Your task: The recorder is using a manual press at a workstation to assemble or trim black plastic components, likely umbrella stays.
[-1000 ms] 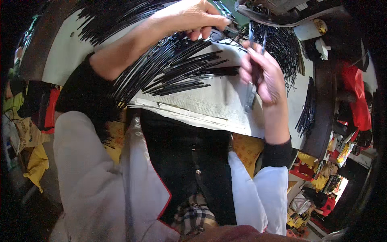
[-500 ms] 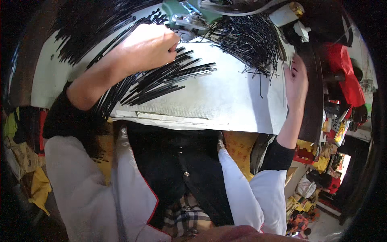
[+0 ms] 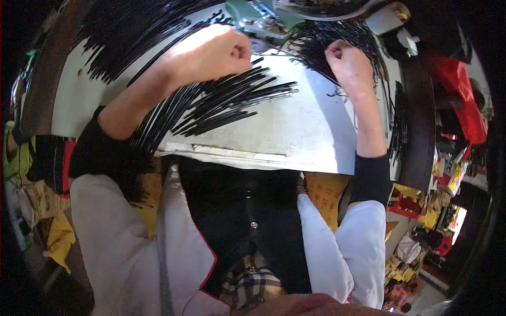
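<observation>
My left hand [image 3: 219, 55] is curled closed beside a green machine [image 3: 263, 21] with metal parts. Whatever is in its fingers is hidden. Below this hand, thin black strips [image 3: 226, 100] lie fanned across the white tabletop [image 3: 295, 126]. My right hand [image 3: 350, 66] has its fingers closed over the near right part of a tangled pile of thin black pieces [image 3: 316, 45]. I cannot make out what it grips, if anything.
A dense heap of long black strips [image 3: 121, 37] covers the far left. More strips [image 3: 398, 121] lie along the right edge, by a dark board [image 3: 419, 131]. A whitish box [image 3: 387, 18] stands at the far right, with red cloth [image 3: 464, 100] beyond.
My right hand has moved left from the table's right edge to the tangled pile, and its fingers have closed. My left hand stays by the machine. The whole view has shifted slightly.
</observation>
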A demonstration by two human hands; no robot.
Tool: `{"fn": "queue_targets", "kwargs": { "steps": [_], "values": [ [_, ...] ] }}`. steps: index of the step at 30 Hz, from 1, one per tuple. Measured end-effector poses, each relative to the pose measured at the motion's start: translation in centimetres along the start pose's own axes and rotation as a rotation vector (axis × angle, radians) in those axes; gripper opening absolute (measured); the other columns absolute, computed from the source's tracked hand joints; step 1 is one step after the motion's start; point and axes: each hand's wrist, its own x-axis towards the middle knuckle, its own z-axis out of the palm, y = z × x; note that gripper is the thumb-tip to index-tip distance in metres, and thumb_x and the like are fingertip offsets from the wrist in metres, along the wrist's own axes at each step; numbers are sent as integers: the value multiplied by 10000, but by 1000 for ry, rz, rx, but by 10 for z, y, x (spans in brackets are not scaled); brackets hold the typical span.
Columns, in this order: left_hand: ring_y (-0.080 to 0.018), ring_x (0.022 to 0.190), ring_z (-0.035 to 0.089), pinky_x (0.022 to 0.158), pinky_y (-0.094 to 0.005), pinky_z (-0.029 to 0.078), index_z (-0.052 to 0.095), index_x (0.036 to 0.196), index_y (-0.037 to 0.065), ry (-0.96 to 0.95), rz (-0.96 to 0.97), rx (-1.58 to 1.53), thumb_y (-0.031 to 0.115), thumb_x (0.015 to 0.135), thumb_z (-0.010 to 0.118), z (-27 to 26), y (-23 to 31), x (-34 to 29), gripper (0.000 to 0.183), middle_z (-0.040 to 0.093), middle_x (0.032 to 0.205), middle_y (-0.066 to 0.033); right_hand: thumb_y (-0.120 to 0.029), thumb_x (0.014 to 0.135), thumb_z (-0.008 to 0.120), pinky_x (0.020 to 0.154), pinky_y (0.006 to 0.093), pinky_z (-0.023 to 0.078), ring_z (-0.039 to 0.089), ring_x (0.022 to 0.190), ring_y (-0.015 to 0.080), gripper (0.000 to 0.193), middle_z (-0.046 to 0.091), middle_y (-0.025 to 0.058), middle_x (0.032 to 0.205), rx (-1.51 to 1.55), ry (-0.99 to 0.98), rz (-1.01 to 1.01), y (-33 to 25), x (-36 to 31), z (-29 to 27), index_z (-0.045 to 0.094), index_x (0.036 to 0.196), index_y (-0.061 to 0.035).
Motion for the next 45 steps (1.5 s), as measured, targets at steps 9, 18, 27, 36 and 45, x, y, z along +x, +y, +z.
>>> {"fn": "queue_targets", "kwargs": {
  "steps": [9, 18, 27, 36, 45],
  "values": [
    [-47, 511, 504, 412, -186, 409, 621, 1008, 31, -50, -18, -133, 198, 783, 610, -2, -13, 5, 280, 597, 684, -13, -204, 783, 527, 602, 340, 436, 584, 634, 278, 177, 620, 127, 722, 219, -15, 74, -2, -37, -25, 622, 861, -77],
    [-50, 525, 501, 430, -196, 409, 623, 960, 31, -18, -2, -172, 254, 771, 623, -4, -11, 6, 291, 584, 675, -13, -76, 790, 600, 521, 194, 396, 484, 562, 43, 103, 575, 0, 653, 695, -100, 59, -14, -57, -37, 618, 862, -5],
    [-35, 436, 444, 384, -163, 342, 640, 870, 2, 4, -22, -385, 241, 715, 643, -1, -23, 11, 286, 530, 571, -6, -52, 775, 614, 536, 186, 399, 489, 588, 33, 80, 581, -12, 673, 723, -71, -96, -25, -50, -42, 619, 843, -11],
    [-20, 460, 459, 377, -148, 346, 634, 953, 24, -47, -61, -421, 208, 782, 639, -1, -17, 10, 251, 533, 582, 12, -74, 735, 587, 595, 284, 450, 578, 621, 197, 96, 599, 112, 707, 516, -116, -341, -56, -41, -50, 594, 799, -3],
    [-18, 473, 458, 392, -151, 339, 660, 885, 48, -41, -65, -472, 245, 776, 652, -1, -27, 11, 225, 530, 573, 20, -84, 736, 597, 611, 276, 457, 586, 626, 180, 110, 616, 117, 724, 672, -258, -301, -65, -32, -26, 612, 800, 5]
  ]
}}
